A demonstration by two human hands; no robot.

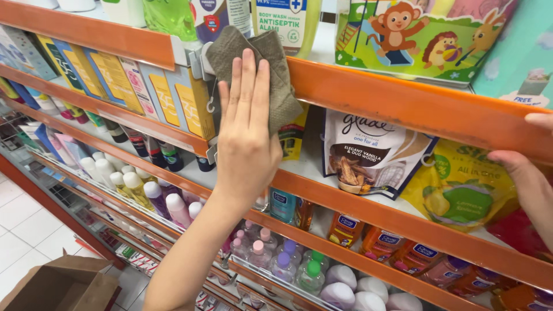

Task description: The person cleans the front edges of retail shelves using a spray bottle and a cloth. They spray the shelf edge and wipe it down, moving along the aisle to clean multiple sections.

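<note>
My left hand (pixel 246 132) lies flat, fingers pointing up, and presses a grey-green cloth (pixel 282 86) against the orange front rail (pixel 403 101) of a shop shelf. The cloth is folded over the rail's top edge, and my fingers cover its middle. At the far right my right hand (pixel 527 173) curls around the same orange rail, thumb on top and fingers underneath. Only part of that hand is in the picture.
Below the rail are a white air-freshener pouch (pixel 368 152) and a yellow pouch (pixel 461 187). Lower shelves hold orange bottles (pixel 380 242), pastel pump bottles (pixel 288 259) and yellow-and-blue boxes (pixel 167 95). An open cardboard box (pixel 63 285) sits on the white tiled floor.
</note>
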